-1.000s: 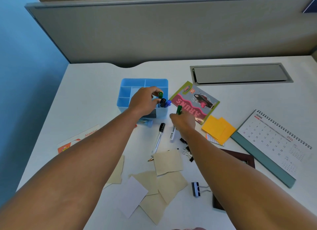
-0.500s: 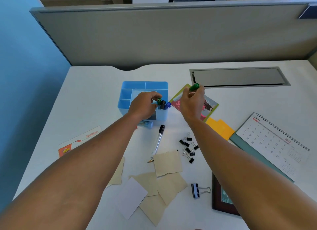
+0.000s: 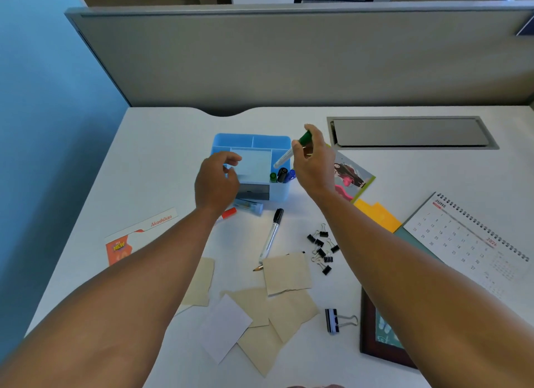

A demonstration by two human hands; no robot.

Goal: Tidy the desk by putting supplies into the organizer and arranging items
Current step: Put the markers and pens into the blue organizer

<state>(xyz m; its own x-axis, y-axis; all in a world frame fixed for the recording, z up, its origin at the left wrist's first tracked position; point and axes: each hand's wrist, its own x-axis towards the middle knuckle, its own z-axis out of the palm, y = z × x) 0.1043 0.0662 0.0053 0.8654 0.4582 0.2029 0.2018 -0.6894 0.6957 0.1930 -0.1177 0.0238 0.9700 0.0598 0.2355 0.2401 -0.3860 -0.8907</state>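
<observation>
A light blue desk organizer (image 3: pixel 250 141) stands mid-desk; green, black and blue markers (image 3: pixel 282 175) stick up from its front right slot. My right hand (image 3: pixel 315 162) holds a green-capped white marker (image 3: pixel 291 152) tilted, tip down, just above that slot. My left hand (image 3: pixel 216 182) hovers at the organizer's front left with curled fingers and nothing in it. A black-capped marker (image 3: pixel 273 233) lies on the desk in front of the organizer. Small black binder clips (image 3: pixel 321 249) are scattered to its right, and a larger clip (image 3: pixel 336 320) lies nearer me.
Torn tan paper pieces (image 3: pixel 286 273) and a white slip (image 3: pixel 225 327) lie near me, with a pencil tip (image 3: pixel 258 268) poking out. A calendar (image 3: pixel 468 240), yellow sticky notes (image 3: pixel 377 215), a flyer (image 3: pixel 351 176), a picture frame (image 3: pixel 378 347) are right. A card (image 3: pixel 138 234) lies left.
My right hand lifted the green-capped marker from the desk and carried it over the organizer's marker slot. My left hand came off the markers and drew back to the organizer's front left.
</observation>
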